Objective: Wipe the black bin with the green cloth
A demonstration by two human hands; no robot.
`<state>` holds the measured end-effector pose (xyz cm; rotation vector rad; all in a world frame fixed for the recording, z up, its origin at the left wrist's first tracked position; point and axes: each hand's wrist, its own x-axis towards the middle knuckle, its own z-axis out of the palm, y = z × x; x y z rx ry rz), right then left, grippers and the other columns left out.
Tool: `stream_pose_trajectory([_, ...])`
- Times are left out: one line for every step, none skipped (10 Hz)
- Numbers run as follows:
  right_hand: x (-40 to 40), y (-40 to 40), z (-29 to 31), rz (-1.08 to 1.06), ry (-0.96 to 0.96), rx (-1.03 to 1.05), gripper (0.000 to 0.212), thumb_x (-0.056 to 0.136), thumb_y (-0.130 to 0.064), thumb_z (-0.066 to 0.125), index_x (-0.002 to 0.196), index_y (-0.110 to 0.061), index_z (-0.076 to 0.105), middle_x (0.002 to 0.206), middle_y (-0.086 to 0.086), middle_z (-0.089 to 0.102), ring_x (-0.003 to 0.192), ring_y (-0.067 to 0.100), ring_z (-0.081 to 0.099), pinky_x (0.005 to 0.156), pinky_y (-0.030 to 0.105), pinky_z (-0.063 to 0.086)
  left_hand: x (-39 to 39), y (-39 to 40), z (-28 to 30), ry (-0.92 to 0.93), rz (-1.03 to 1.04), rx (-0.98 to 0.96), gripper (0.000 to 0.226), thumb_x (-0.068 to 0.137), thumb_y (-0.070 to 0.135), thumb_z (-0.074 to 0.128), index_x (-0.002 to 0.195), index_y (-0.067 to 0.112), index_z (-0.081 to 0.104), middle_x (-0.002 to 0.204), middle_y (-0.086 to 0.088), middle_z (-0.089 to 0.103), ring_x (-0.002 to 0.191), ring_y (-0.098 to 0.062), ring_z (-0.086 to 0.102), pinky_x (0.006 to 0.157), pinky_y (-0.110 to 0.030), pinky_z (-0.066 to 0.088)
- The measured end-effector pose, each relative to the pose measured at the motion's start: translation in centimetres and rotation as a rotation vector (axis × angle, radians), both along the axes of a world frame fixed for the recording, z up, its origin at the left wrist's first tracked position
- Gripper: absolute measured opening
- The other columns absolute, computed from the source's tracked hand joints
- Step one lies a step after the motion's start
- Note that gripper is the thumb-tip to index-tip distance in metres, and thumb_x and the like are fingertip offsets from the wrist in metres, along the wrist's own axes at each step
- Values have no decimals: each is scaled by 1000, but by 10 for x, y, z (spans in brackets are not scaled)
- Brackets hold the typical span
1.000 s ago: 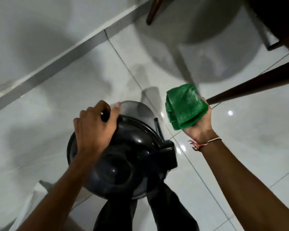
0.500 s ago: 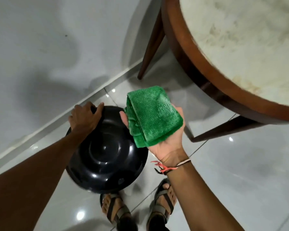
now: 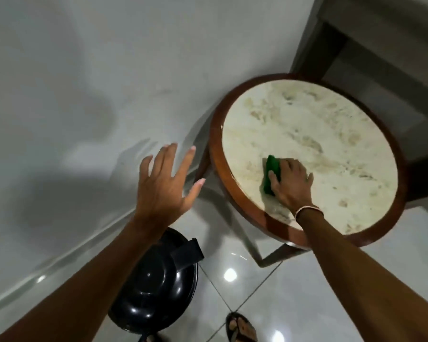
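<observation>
The right hand [image 3: 290, 183] lies palm down on the round table [image 3: 232, 193], at about three o'clock from the middle of the view, its fingers spread over the green cloth [image 3: 272, 169] and pressing it flat against the pale, mottled tabletop. Only the left edge of the cloth shows from under the fingers; the rest is hidden beneath the palm. A thin band [image 3: 307, 209] circles the right wrist just above the table's brown wooden rim. The left hand [image 3: 164, 186] hangs in the air near the centre of the view, open with all fingers splayed, holding nothing and touching nothing; its shadow falls on the grey wall [image 3: 72, 95] at about ten o'clock. The black bin [image 3: 156, 290] stands on the glossy white tiled floor [image 3: 294, 304] at six o'clock, close to the wall's base and partly covered by the left forearm. Its domed lid is shut, with a flat black tab at its upper right edge. Neither hand touches the bin. A sandalled foot [image 3: 241, 328] shows at the bottom edge, at about five o'clock, just right of the bin.
</observation>
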<state>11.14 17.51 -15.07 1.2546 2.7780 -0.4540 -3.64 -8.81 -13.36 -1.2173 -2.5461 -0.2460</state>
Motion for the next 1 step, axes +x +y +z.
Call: stream_pose_trajectory([10,8,18,108,-91,-54,62,108,-49,36,162,-24,22,173,12,20,164,34,11,124,73,8,0,11,53,46,-33,-25,69,104,58,46,158,17,49,156,-26,56,142,-42,59,114,-59,46])
